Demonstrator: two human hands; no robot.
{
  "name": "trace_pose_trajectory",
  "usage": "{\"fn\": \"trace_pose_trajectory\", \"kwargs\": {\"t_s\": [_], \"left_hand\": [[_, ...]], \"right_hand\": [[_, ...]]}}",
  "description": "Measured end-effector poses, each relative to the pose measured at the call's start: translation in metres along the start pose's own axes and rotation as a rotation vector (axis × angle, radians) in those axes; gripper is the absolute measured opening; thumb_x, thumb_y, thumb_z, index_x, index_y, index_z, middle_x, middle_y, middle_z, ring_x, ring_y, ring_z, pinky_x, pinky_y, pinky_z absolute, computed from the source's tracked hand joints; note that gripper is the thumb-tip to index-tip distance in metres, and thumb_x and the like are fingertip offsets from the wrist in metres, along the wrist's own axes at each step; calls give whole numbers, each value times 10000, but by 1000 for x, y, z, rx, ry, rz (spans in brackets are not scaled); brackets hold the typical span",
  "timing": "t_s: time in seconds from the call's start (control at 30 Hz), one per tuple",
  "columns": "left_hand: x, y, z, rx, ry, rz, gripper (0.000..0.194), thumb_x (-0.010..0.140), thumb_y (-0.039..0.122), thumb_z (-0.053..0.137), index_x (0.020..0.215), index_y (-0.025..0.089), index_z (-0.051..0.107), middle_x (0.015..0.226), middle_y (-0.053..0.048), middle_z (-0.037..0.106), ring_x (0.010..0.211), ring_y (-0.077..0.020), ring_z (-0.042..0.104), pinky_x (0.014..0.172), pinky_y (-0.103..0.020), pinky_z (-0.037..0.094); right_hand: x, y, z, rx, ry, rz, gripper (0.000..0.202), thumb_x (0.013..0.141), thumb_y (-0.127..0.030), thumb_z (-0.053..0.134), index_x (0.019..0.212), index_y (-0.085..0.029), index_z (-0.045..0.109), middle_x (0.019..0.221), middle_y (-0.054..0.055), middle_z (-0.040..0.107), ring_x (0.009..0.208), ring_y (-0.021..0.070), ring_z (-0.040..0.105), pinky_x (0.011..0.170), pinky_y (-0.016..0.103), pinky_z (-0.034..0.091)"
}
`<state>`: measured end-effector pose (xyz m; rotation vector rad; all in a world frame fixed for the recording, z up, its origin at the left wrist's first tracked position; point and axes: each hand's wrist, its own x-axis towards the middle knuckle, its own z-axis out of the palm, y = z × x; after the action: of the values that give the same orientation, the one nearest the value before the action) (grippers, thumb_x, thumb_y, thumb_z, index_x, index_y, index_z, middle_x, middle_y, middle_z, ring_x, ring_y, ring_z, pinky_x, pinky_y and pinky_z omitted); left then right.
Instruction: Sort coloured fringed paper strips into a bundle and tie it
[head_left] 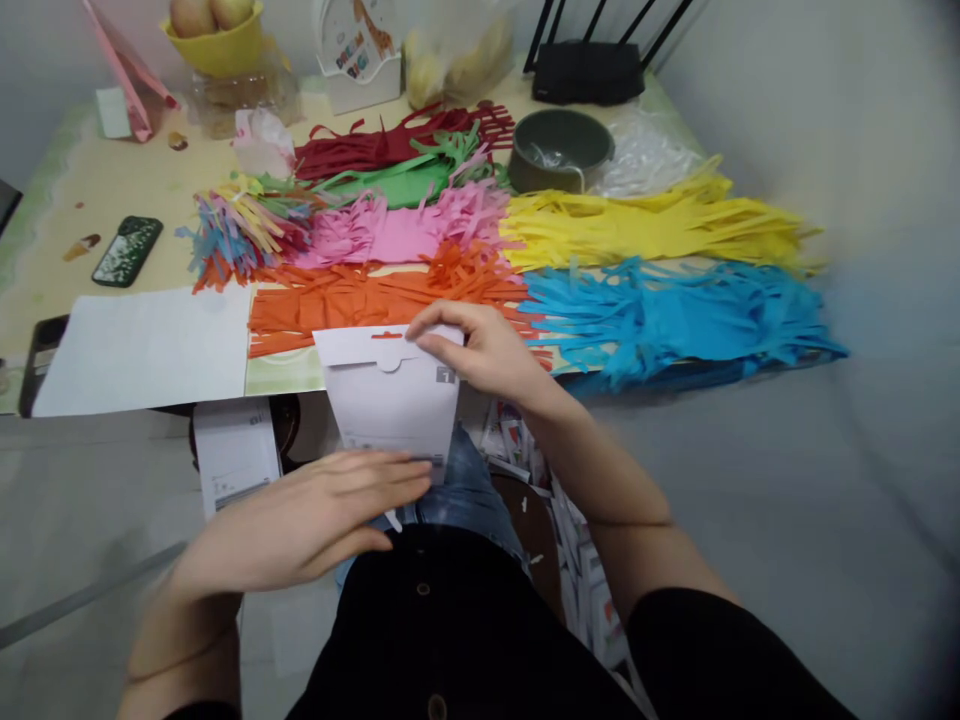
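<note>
A white card packet with a hang slot and a rounded tab at its top stands tilted between the table edge and my lap. My right hand grips its upper right corner, thumb and fingers closed on the edge. Across the bottom of the packet lies my left hand, its fingers stretched out and the thumb apart. Just behind the packet are orange fringed paper strips. A white sheet lies on the table to the left.
Blue, yellow, pink, green and red fringe bundles cover the table, beside a mixed-colour bunch. Behind stand a dark green bowl and a black router. A phone lies left. Below are more white packets.
</note>
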<state>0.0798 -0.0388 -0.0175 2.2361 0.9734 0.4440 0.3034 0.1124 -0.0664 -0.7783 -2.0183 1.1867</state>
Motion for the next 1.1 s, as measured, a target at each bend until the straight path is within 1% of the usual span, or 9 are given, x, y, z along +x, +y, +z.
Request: {"fn": "trace_pose_trajectory", "kwargs": {"t_s": [0.07, 0.2, 0.27, 0.37, 0.43, 0.6, 0.77, 0.93, 1.1], "left_hand": [[-7, 5, -8, -75, 41, -90, 290, 963, 291, 581, 1204, 327, 739, 1246, -55, 739, 1139, -221, 705, 974, -326, 570], [-3, -24, -9, -1, 876, -334, 202, 900, 274, 681, 1082, 295, 767, 1109, -36, 768, 1039, -212, 708, 890, -309, 568], [5, -46, 0, -85, 1065, -413, 287, 842, 371, 745, 1101, 246, 750, 1106, -61, 755, 1041, -232, 691, 849, -314, 566], [15, -70, 15, -314, 1057, -486, 316, 832, 492, 730, 929, 192, 749, 856, -48, 733, 798, -191, 673, 658, -268, 522], [17, -76, 21, -383, 1086, -513, 343, 829, 528, 720, 786, 188, 713, 708, -18, 664, 658, -156, 606, 573, -255, 459], [16, -70, 22, -499, 1178, -538, 398, 813, 569, 702, 682, 198, 647, 617, 3, 569, 559, -130, 496, 516, -258, 384], [17, -64, 21, -531, 1258, -493, 385, 831, 473, 695, 596, 190, 580, 570, 19, 465, 528, -105, 407, 492, -247, 337], [12, -58, 16, -370, 1229, -473, 438, 878, 468, 673, 591, 191, 494, 570, 31, 330, 521, -102, 277, 474, -275, 229], [10, -49, 5, -9, 1188, -430, 449, 936, 452, 604, 600, 195, 453, 590, 29, 327, 568, -117, 311, 538, -282, 280]], "right_hand": [[1, -4, -6, -16, 23, -24, 157, 888, -279, 623, 930, -174, 732, 969, 44, 764, 912, 191, 683, 897, 299, 497], [1, -16, -6, -23, 13, -80, 166, 912, -310, 630, 949, -179, 726, 987, 42, 759, 917, 186, 686, 894, 288, 500], [-1, -21, -2, -32, 13, -83, 206, 920, -331, 631, 1033, -186, 723, 1050, 43, 755, 920, 186, 688, 875, 286, 505], [-2, -24, 3, -50, 13, -70, 318, 924, -348, 626, 1199, -204, 698, 1144, 47, 743, 932, 188, 689, 849, 284, 503], [1, -22, 1, -75, -40, -65, 306, 914, -350, 631, 1160, -191, 722, 1110, 53, 754, 933, 193, 687, 825, 275, 492], [12, -14, -6, -108, -291, -37, 333, 912, -444, 629, 870, -131, 736, 782, 29, 713, 708, 136, 617, 651, 228, 405], [10, -13, -2, -26, -275, -74, 413, 942, -506, 586, 863, -126, 725, 776, 17, 694, 694, 113, 600, 647, 212, 392], [15, -9, -7, -25, -381, -77, 431, 976, -504, 516, 887, -130, 712, 784, 27, 685, 701, 125, 594, 638, 219, 403], [26, -15, -2, -243, -344, -154, 346, 958, -453, 574, 1001, -141, 717, 913, 76, 727, 822, 185, 640, 735, 267, 439]]}}
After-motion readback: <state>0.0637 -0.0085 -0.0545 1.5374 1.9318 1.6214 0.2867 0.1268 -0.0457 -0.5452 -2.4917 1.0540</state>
